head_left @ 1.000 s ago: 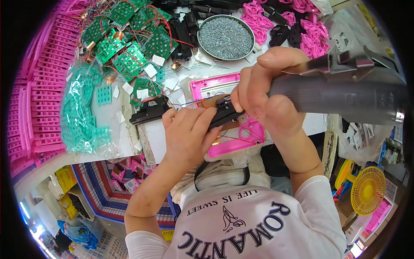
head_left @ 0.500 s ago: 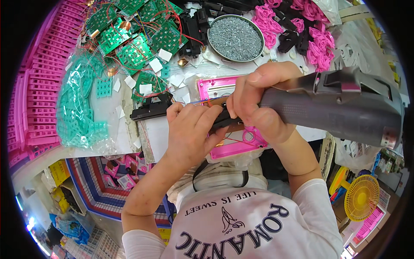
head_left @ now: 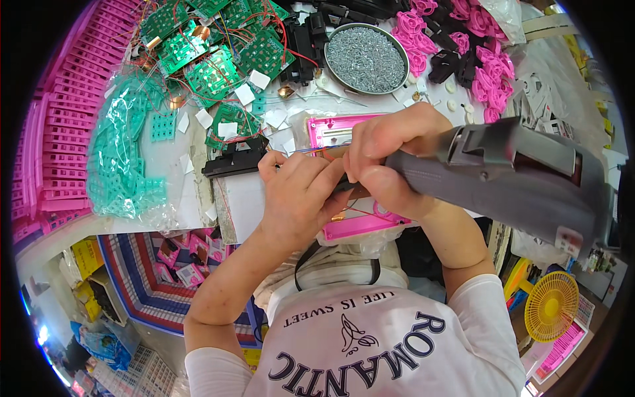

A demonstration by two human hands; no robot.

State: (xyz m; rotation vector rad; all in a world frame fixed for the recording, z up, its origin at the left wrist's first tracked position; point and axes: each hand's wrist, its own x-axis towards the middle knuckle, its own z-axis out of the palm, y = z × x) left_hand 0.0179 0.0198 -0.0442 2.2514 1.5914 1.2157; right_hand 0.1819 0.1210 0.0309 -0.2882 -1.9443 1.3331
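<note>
In my right hand [head_left: 397, 155] is a dark grey cordless electric screwdriver [head_left: 503, 182], its body stretching off to the right and its tip hidden by my fingers. My left hand [head_left: 294, 195] is closed, fingers bent over a black plastic part [head_left: 345, 185] that shows only in slivers between the hands. Beneath both hands lies a pink plastic casing [head_left: 364, 227], with thin red and blue wires crossing it. Just left of my left fingers rests a black plastic bar [head_left: 231, 162].
A round metal dish [head_left: 326, 63] of small screws sits behind the casing. Green circuit boards [head_left: 215, 74] with wires pile up at back left, beside bagged teal keypads [head_left: 122, 159] and stacked pink frames [head_left: 63, 132]. Pink loops [head_left: 493, 76] lie back right; a yellow fan [head_left: 553, 306] stands lower right.
The screwdriver has shifted slightly left and its rear end has dropped in the picture. My right hand has come closer to the left, covering more of the black part.
</note>
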